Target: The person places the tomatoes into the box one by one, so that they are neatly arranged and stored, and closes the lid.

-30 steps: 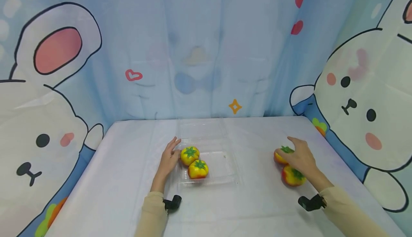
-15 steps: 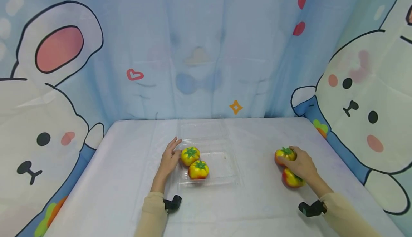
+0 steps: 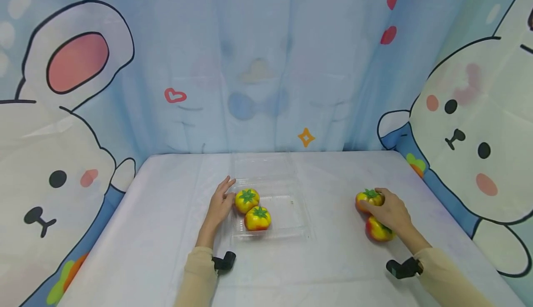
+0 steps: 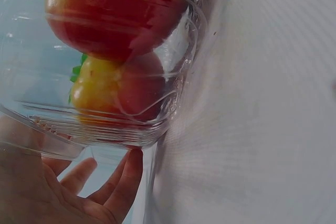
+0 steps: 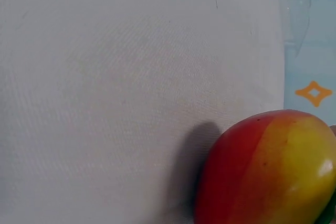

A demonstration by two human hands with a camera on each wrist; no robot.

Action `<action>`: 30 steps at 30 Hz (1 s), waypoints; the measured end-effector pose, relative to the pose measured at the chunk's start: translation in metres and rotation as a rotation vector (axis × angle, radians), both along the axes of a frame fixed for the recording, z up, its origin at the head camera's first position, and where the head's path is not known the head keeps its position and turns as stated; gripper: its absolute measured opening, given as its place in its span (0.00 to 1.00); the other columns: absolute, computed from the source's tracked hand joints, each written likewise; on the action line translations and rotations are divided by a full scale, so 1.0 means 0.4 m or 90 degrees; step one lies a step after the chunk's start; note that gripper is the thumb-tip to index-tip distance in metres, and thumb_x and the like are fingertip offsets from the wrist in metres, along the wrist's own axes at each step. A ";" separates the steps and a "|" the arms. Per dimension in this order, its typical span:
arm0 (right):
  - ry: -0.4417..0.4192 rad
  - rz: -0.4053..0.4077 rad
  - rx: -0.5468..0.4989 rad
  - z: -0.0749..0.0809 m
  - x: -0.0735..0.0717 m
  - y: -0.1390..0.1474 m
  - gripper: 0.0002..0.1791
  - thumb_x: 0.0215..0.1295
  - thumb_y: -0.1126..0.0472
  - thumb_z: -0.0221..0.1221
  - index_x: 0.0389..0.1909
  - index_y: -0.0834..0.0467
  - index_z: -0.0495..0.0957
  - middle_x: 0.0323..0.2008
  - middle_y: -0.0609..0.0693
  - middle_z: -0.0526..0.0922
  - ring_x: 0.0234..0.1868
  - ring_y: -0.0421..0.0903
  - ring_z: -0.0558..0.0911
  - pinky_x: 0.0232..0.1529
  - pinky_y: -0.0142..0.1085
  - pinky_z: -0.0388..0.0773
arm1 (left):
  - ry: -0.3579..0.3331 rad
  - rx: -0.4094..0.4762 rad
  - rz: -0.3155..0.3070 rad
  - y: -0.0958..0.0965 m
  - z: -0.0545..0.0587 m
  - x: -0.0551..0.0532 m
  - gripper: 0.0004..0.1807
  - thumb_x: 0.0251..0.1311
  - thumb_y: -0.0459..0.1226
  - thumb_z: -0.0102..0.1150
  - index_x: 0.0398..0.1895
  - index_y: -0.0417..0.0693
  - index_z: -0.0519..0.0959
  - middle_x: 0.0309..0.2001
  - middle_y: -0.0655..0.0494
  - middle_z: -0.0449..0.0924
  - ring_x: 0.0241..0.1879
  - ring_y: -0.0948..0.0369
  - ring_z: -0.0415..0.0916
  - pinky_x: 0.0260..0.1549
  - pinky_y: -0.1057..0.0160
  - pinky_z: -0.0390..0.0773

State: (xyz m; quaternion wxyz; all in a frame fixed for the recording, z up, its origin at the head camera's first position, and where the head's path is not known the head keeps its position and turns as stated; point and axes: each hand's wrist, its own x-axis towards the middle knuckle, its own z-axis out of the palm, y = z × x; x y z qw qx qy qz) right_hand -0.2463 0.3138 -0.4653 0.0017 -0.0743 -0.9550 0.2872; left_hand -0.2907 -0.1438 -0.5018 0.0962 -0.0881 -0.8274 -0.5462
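In the head view, two yellow-and-red toy tomatoes with green star-shaped tops, a rear one (image 3: 247, 200) and a front one (image 3: 257, 218), sit in the left part of a clear plastic box (image 3: 287, 214). My left hand (image 3: 217, 207) rests against the box's left side, fingers extended and spread; the left wrist view has its fingertips (image 4: 135, 156) at the ribbed wall. On the right, my right hand (image 3: 390, 212) holds a toy tomato (image 3: 366, 199) between thumb and fingers. Another toy tomato (image 3: 376, 230) lies just in front of it, partly hidden beneath the hand.
The box's clear lid (image 3: 262, 166) lies open behind it. A white cloth (image 3: 333, 260) covers the table, and a blue curtain (image 3: 258, 43) with printed rabbits hangs around it. A small black camera (image 3: 225, 261) is strapped at the left wrist, and another (image 3: 401, 268) at the right.
My right hand has come down and in, its fingers and thumb now around the rear tomato on the right. The left hand stays at the box.
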 end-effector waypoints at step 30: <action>0.104 0.096 -0.032 0.093 -0.054 -0.252 0.43 0.64 0.41 0.60 0.68 0.68 0.64 0.59 0.70 0.72 0.53 0.63 0.74 0.54 0.57 0.75 | 0.001 -0.002 0.003 -0.002 -0.001 -0.002 0.26 0.67 0.30 0.45 0.69 0.39 0.69 0.75 0.44 0.55 0.58 0.40 0.73 0.57 0.44 0.75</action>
